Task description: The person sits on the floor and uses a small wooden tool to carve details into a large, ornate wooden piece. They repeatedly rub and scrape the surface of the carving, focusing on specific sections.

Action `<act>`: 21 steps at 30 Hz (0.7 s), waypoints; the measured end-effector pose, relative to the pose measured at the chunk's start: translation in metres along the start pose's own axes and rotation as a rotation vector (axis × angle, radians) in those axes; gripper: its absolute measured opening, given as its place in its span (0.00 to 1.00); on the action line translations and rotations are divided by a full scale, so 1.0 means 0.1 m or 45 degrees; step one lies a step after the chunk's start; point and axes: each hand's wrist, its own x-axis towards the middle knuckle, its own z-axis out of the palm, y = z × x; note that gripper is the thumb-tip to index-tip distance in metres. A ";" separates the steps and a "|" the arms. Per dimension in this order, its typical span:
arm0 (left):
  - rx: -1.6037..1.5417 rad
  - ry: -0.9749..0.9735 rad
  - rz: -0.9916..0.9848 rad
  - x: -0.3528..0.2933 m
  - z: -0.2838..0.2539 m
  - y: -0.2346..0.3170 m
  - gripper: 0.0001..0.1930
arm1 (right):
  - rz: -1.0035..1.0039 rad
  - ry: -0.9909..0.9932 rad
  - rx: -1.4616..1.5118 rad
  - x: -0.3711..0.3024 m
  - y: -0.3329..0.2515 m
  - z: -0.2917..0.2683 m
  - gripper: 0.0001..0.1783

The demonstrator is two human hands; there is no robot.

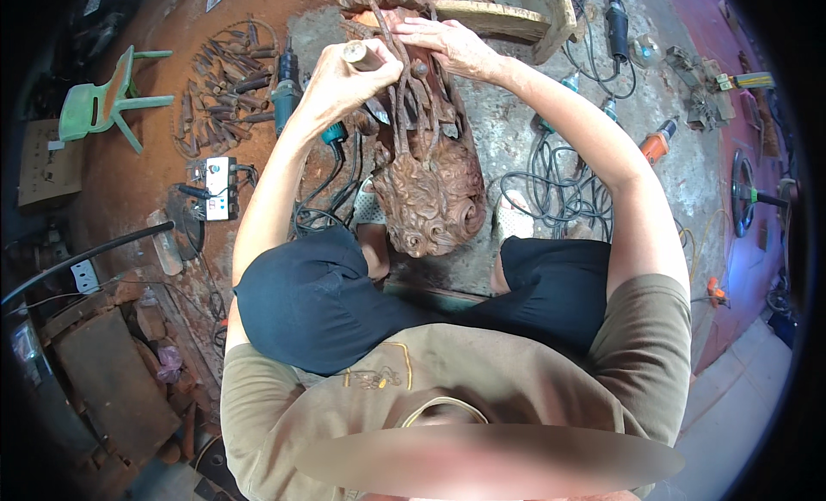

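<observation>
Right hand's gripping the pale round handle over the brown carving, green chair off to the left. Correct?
Wrong hand. In the head view, the left hand grips the pale round handle over the brown carving; the right hand has its fingers extended at the carving's upper part. The green chair is off to the left, as you say.

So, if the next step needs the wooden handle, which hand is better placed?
Probably the left: the left hand grips the handle over the carving. The right hand lies with extended fingers at the carving's far part; no tool shows in it, so it seems better placed for steadying.
</observation>
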 end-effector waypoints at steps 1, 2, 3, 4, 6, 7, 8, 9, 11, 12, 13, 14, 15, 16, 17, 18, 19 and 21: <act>-0.003 0.060 0.013 0.01 -0.01 -0.01 0.08 | -0.007 0.008 0.008 0.00 0.01 0.00 0.29; -0.006 0.119 0.022 0.02 -0.02 -0.02 0.07 | -0.013 0.014 0.020 0.01 0.01 0.01 0.29; -0.010 0.177 0.031 0.03 -0.04 -0.04 0.07 | -0.018 0.020 0.032 0.00 0.01 0.02 0.29; 0.017 0.220 0.065 0.03 -0.05 -0.04 0.06 | -0.009 0.028 0.011 0.00 0.01 0.04 0.29; 0.135 0.261 0.248 0.01 0.00 -0.08 0.06 | -0.005 0.037 -0.032 0.03 -0.01 0.04 0.29; 0.195 0.281 0.339 0.00 0.03 -0.08 0.07 | -0.012 0.035 -0.018 0.03 -0.02 0.03 0.29; 0.072 0.130 0.096 -0.07 0.02 0.07 0.08 | -0.011 0.034 -0.007 0.02 -0.01 0.03 0.29; 0.053 0.097 0.062 -0.08 0.04 0.08 0.08 | -0.011 0.032 0.004 0.00 0.00 0.04 0.29; 0.016 0.034 -0.007 -0.08 0.05 0.07 0.08 | -0.016 0.050 0.021 -0.01 0.01 0.04 0.30; -0.090 0.049 -0.055 -0.07 0.03 0.05 0.08 | -0.020 0.059 0.030 -0.01 0.00 0.04 0.30; -0.087 0.169 0.002 -0.04 0.04 -0.02 0.08 | -0.007 0.054 0.031 -0.01 0.00 0.05 0.30; -0.098 0.204 0.047 -0.03 0.02 -0.04 0.06 | 0.002 0.048 0.032 0.00 -0.01 0.05 0.30; -0.109 0.238 0.091 -0.02 0.01 -0.05 0.05 | 0.012 0.042 0.033 0.01 -0.02 0.05 0.31; -0.025 0.271 0.139 -0.02 0.04 -0.09 0.04 | 0.012 0.044 0.037 0.00 -0.02 0.05 0.31; 0.059 0.304 0.191 -0.01 0.09 -0.11 0.03 | 0.013 0.046 0.039 0.00 -0.02 0.05 0.32; 0.249 0.310 0.270 -0.05 0.15 -0.10 0.03 | 0.014 0.049 0.041 0.00 -0.01 0.05 0.32; 0.309 0.256 0.440 -0.08 0.15 -0.11 0.02 | 0.004 0.049 0.056 0.01 0.00 0.04 0.33; 0.188 0.122 0.264 -0.18 0.18 -0.01 0.02 | -0.012 0.051 0.095 0.02 0.01 0.05 0.34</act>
